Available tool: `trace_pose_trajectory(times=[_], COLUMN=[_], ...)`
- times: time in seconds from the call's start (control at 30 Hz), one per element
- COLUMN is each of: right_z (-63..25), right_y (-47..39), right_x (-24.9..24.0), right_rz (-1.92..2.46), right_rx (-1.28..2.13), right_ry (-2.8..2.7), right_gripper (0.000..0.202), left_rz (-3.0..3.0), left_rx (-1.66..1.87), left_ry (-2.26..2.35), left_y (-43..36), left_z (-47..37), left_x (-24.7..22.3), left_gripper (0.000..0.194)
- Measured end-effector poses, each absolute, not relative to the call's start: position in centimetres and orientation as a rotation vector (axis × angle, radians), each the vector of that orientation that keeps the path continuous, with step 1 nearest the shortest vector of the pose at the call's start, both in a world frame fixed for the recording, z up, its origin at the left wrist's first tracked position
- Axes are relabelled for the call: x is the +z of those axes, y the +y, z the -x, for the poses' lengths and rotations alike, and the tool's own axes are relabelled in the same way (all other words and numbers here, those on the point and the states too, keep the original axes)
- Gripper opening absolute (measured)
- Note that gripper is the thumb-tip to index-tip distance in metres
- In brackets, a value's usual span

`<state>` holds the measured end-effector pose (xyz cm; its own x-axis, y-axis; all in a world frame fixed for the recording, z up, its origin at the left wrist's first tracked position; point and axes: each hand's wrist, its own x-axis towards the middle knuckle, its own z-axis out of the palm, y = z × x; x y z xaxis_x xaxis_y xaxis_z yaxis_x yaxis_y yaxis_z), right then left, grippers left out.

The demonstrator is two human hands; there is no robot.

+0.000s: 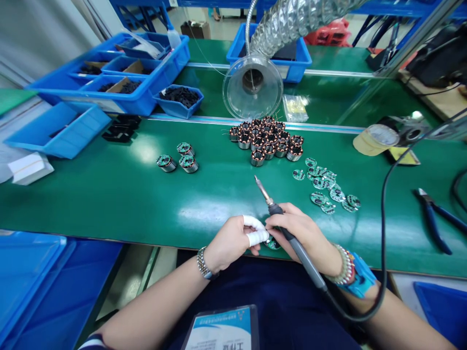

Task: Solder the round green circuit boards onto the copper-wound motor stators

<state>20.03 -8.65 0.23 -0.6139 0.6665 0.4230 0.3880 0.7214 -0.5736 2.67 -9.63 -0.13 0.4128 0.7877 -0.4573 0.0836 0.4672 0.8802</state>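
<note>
My left hand point(237, 238), with white finger covers on its thumb and a finger, is closed in a pinch at the edge of a round green circuit board point(272, 242) near the table's front edge. Fingers hide much of that board, so I cannot tell whether a coil core is under it. My right hand point(301, 231) is closed around a soldering iron point(301, 255), its tip pointing up and away from the board. The right fingertips also meet at the board, beside the left ones. Loose round circuit boards point(323, 182) lie to the right, and copper-wound motor stators point(268, 138) stand grouped ahead.
Three stators topped with boards point(188, 163) stand left of centre. A clear fume hood point(252, 90) on a foil duct hangs over the back. Blue bins point(178, 109) fill the back left. Cutters point(434, 218) lie at right; the iron's black cable point(383, 233) loops over my right forearm.
</note>
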Motion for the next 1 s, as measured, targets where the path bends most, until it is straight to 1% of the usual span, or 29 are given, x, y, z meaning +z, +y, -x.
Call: trace_pose_trajectory(times=[0.17,0.37,0.57,0.7,0.83,0.87,1.0], right_z=[-19.8,-19.2,-20.7,-22.2,-23.5,-23.7,-24.1], right_y=[-9.4,-10.4,-10.8,-11.4,-11.8,-11.8,-11.6], right_x=[0.0,-0.2,1.2,1.9,2.0,2.0,2.2], right_rz=[0.891,0.977,1.163,1.175,1.016,0.981,0.933], right_rx=[0.56,0.538,0.538,0.737,0.789,0.797,0.954], right_ry=[-2.243,-2.142,-1.883,-1.791,-1.776,-1.755,-1.66], right_gripper=[0.023,0.026,0.026,0.018,0.03,0.03,0.021], left_rz=[-0.991,-0.972,-0.959,-0.945,-0.906,-0.897,-0.875], left_rx=[0.567,0.631,0.53,0.496,0.489,0.49,0.493], left_ry=[1.082,1.097,1.052,1.009,0.987,0.982,0.982], left_y=[-9.9,-10.2,-9.3,-8.9,-8.9,-8.9,-8.8], left_z=[-2.8,-2.9,-2.6,-2.3,-2.1,-2.1,-2.0], left_x=[-0.1,0.1,0.0,-0.2,-0.3,-0.3,-0.6], left_gripper=[0.011,0.012,0.009,0.011,0.012,0.012,0.01])
